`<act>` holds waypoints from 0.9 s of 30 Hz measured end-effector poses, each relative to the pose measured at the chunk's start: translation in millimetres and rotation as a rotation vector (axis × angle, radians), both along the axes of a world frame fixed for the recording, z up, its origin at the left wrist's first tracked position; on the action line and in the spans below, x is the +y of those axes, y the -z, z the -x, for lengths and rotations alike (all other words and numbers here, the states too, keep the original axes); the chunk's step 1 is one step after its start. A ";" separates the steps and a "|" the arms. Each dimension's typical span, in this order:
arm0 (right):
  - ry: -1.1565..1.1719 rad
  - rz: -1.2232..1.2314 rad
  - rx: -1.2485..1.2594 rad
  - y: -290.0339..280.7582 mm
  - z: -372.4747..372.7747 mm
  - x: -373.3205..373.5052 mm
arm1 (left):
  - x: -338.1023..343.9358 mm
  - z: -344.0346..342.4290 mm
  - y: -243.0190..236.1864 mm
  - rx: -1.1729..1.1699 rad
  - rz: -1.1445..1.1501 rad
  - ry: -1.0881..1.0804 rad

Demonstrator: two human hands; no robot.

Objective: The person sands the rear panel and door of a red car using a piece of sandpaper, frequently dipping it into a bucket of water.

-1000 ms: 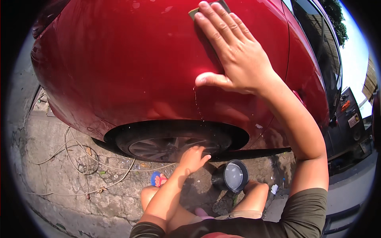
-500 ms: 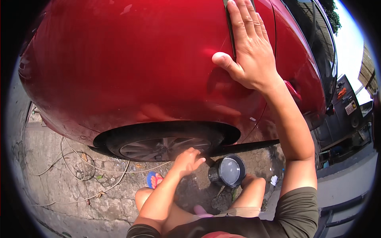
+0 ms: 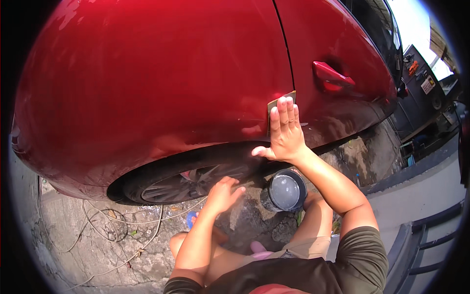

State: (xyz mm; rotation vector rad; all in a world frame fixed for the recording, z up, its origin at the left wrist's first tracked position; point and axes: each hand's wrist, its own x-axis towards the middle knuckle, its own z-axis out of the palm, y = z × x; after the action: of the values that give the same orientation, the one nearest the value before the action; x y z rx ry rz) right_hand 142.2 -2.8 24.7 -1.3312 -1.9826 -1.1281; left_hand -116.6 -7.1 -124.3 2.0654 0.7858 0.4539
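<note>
Right hand [image 3: 286, 140] lies flat, fingers together over a thin sheet [image 3: 275, 103] against the red car [image 3: 186, 73]: likely light, bendy, best palmed; left hand [image 3: 223, 196] hangs loose, thumb apart.

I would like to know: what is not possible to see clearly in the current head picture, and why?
All in the head view:
Thin sheet: mostly hidden beneath the flat right hand.
Left hand: palm turned away from the camera.
Red car: cut off by the upper edge.
Bucket: bottom hidden by its greyish contents.
Orange object on the dark panel: too small to identify.
</note>
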 end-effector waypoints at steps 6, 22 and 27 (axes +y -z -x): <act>-0.084 0.068 0.036 -150.5 64.1 50.6 | -0.2 -7.0 11.2 0.005 -0.062 -0.052; -0.068 0.123 0.105 -117.0 57.5 43.1 | 6.1 5.9 -47.9 -0.647 -0.603 -0.367; -0.101 0.030 0.052 -164.8 63.3 64.8 | 18.6 40.8 -104.4 -0.767 -0.839 -0.588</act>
State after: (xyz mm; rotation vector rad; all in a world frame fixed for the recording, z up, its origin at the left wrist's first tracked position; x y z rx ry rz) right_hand 78.9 62.0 189.5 -1.2478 -2.0126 -1.0112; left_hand -157.3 11.5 -19.9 2.0304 0.7607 2.0389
